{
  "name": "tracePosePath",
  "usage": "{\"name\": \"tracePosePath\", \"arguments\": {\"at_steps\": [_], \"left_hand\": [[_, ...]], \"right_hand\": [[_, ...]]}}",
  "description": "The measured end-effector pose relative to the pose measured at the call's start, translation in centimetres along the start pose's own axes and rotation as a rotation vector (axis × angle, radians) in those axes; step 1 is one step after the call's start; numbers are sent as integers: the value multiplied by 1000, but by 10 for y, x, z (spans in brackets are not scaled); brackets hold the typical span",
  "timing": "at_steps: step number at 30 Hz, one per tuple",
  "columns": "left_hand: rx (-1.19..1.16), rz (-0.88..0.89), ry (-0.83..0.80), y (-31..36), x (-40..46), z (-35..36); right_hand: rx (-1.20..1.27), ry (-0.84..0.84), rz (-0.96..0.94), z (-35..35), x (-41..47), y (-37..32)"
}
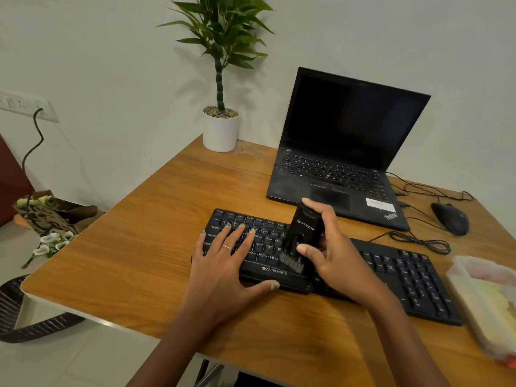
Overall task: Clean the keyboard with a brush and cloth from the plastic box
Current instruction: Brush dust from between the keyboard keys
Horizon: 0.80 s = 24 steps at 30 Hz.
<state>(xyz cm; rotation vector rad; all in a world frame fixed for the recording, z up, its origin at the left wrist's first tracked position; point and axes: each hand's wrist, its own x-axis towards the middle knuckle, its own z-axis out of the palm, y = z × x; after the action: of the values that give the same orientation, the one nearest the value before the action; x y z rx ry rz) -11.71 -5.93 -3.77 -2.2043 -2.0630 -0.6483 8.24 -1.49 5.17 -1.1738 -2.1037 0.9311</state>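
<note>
A black keyboard (pixel 391 269) lies across the wooden desk (pixel 139 247). My left hand (pixel 223 263) rests flat on the keyboard's left end, fingers spread over the keys and thumb at its front edge. My right hand (pixel 332 252) grips a black brush (pixel 303 233) around its body, bristles pointing down onto the keys near the keyboard's middle front. At the right edge of the desk stands a clear plastic box (pixel 485 300), blurred, with pale contents that I cannot make out.
An open black laptop (pixel 343 152) sits behind the keyboard. A black mouse (pixel 450 218) and loose cables (pixel 418 241) lie to its right. A potted plant (pixel 221 129) stands at the desk's back corner. A dark basket (pixel 16 311) is on the floor at left.
</note>
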Motion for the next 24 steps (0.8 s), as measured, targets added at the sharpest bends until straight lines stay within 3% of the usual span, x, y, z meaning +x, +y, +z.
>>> {"name": "tracePosePath", "arguments": {"at_steps": [5, 9, 13, 17, 21, 24], "left_hand": [[11, 0, -2, 0, 0, 0], [14, -4, -6, -1, 0, 1], [14, -3, -7, -1, 1, 1], [17, 7, 5, 0, 0, 0], [20, 8, 12, 0, 0, 0], [23, 13, 18, 0, 0, 0]], "right_hand": [[-70, -13, -66, 10, -8, -8], [-150, 89, -61, 8, 0, -4], [-23, -61, -61, 3, -1, -8], [-152, 10, -51, -1, 5, -5], [-18, -61, -45, 0, 1, -6], [-76, 11, -28, -6, 4, 0]]}}
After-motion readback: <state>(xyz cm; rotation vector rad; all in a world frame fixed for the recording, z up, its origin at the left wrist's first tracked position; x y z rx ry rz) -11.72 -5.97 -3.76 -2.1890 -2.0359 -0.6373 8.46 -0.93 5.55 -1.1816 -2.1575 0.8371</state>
